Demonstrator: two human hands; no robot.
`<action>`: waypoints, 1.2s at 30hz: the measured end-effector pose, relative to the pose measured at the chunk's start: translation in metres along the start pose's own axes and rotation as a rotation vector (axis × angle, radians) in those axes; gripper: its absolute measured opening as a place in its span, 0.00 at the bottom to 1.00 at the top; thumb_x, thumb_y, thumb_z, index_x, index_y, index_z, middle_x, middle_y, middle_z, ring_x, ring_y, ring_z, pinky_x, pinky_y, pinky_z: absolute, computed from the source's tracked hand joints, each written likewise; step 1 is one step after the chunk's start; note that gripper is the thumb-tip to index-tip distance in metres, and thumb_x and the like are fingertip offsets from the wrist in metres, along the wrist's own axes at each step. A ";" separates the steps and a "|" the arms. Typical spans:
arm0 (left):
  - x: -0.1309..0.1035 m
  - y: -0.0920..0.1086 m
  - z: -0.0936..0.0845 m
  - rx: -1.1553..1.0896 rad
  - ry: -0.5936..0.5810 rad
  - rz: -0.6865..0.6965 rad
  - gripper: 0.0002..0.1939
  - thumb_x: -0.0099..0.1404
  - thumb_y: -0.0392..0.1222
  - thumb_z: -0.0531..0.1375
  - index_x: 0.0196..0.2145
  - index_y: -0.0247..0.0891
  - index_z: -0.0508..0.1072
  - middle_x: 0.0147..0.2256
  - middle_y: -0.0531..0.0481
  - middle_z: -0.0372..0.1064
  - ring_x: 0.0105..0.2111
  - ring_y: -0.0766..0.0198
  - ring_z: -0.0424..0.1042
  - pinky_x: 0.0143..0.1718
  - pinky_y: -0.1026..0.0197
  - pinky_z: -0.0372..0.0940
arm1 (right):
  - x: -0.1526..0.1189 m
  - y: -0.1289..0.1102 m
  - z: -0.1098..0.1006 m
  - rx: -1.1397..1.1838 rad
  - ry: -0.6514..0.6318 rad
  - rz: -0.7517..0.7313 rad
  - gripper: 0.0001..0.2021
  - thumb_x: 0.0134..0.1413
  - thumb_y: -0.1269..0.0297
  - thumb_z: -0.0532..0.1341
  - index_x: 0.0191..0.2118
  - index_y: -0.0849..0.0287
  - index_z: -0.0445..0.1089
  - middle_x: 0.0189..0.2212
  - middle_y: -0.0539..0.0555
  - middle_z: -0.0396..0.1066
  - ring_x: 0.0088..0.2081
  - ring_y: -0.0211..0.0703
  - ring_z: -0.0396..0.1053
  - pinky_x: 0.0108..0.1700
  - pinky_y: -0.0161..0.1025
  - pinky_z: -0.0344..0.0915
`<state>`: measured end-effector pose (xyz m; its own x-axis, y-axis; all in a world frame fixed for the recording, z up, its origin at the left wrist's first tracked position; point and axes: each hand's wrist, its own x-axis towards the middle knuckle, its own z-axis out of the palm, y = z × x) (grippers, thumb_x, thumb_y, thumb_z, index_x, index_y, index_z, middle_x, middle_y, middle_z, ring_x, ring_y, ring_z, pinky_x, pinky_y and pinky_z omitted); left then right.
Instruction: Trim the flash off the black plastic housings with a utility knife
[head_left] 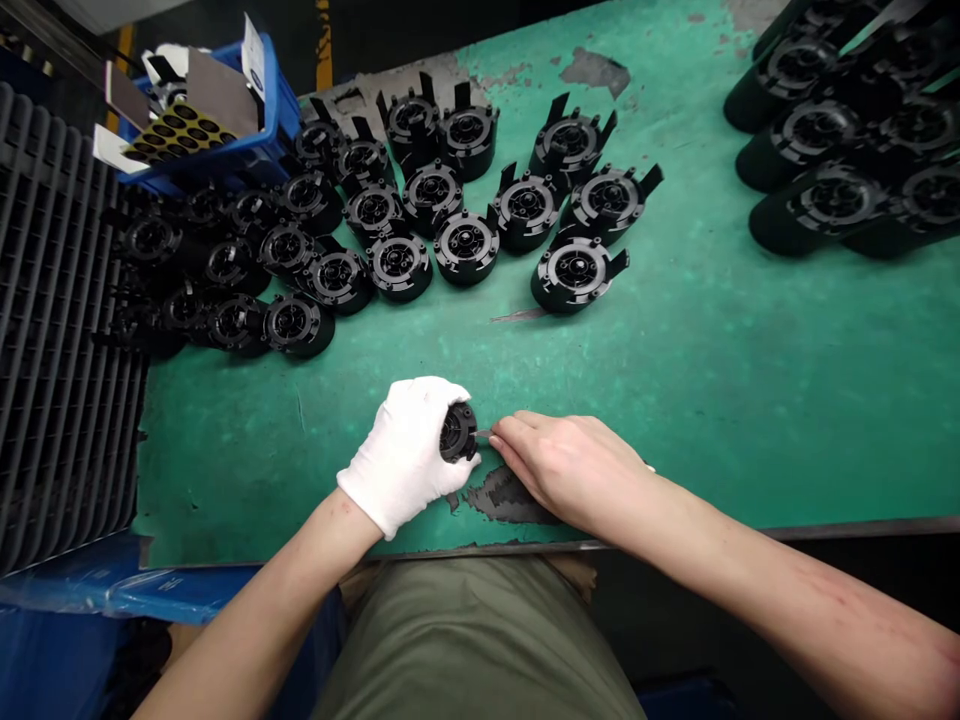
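My left hand (409, 450), in a white glove, is wrapped round a round black plastic part (456, 432) and holds it over the near side of the table. Bare and closed, my right hand (559, 455) pinches a thin, pale, blade-like tool (483, 434). The tool's tip meets the right rim of the black part; its handle is mostly hidden in my fingers. Beyond my hands, the nearest similar part is a black cylindrical housing (576, 270) standing on the table with a tab sticking out on its right.
Several black housings (401, 262) stand in a cluster at the back left, and more (817, 140) at the back right. A blue bin (277, 110) holds cardboard and a yellow sheet with black discs. The green table (712, 400) has worn patches. A grey grille (60, 330) borders the left.
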<state>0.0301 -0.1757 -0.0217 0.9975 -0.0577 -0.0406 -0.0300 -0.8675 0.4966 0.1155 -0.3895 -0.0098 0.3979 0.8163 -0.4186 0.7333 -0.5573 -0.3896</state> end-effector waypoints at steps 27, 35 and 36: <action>-0.001 -0.002 0.002 0.017 -0.008 -0.005 0.30 0.54 0.41 0.75 0.53 0.40 0.72 0.52 0.40 0.79 0.53 0.40 0.79 0.58 0.39 0.73 | -0.002 -0.014 -0.006 -0.173 -0.046 0.018 0.08 0.68 0.76 0.56 0.42 0.55 0.69 0.35 0.54 0.76 0.27 0.44 0.71 0.27 0.49 0.40; -0.005 -0.009 0.003 -0.060 0.038 0.009 0.31 0.56 0.43 0.77 0.54 0.42 0.70 0.52 0.40 0.77 0.54 0.40 0.79 0.59 0.38 0.74 | -0.003 0.008 -0.007 0.457 0.025 0.012 0.20 0.82 0.54 0.50 0.36 0.54 0.69 0.30 0.50 0.75 0.29 0.41 0.70 0.31 0.39 0.55; -0.009 -0.012 0.004 -0.098 0.068 0.007 0.33 0.56 0.43 0.78 0.55 0.42 0.69 0.53 0.40 0.76 0.56 0.41 0.79 0.60 0.38 0.74 | -0.005 0.011 -0.007 0.559 0.052 0.024 0.21 0.82 0.52 0.50 0.37 0.53 0.71 0.29 0.49 0.75 0.29 0.41 0.70 0.32 0.38 0.58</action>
<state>0.0211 -0.1666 -0.0304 0.9994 -0.0268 0.0204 -0.0336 -0.8147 0.5788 0.1254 -0.3983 -0.0065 0.4476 0.8011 -0.3975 0.3254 -0.5599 -0.7620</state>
